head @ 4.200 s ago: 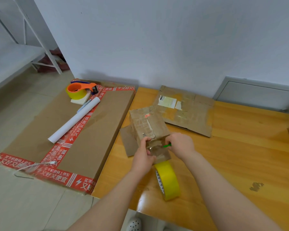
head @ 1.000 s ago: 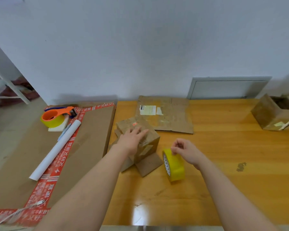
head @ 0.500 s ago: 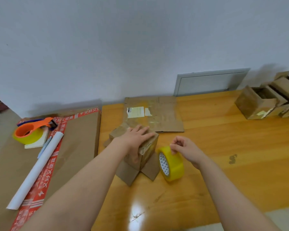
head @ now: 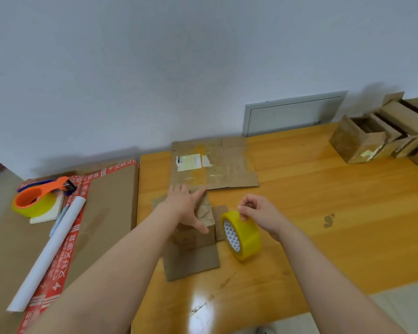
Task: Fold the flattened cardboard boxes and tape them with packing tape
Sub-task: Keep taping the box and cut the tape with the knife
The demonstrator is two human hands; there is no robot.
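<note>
head view: the box (head: pixel 203 214) has been swung round since a second ago, so its loose flaps now lie toward the person. the left hand (head: pixel 182 206) has stayed on top of it, grip open, fingers spread and pressing flat. the right hand (head: pixel 258 213), which four seconds back worked at the box's near end beside the left, is now just right of the box, its grip closed in a pinch on the top rim of the roll (head: pixel 243 235), which stands on edge there. by my judgement one seam is taped and a fresh strip is about to be drawn for the flaps that are not yet sealed. the box sits on an orange wood table (head: pixel 323 189). just behind the box lies a flat cardboard (head: pixel 227 165), and well to its right stand folded boxes (head: pixel 357 141). left of the box, a big carton (head: pixel 106 201) carries a dispenser (head: pixel 34 201) and a white tube (head: pixel 48 254). behind the box a plain wall (head: pixel 203 68) rises, with a grey hatch (head: pixel 292 114) set low in it.
</note>
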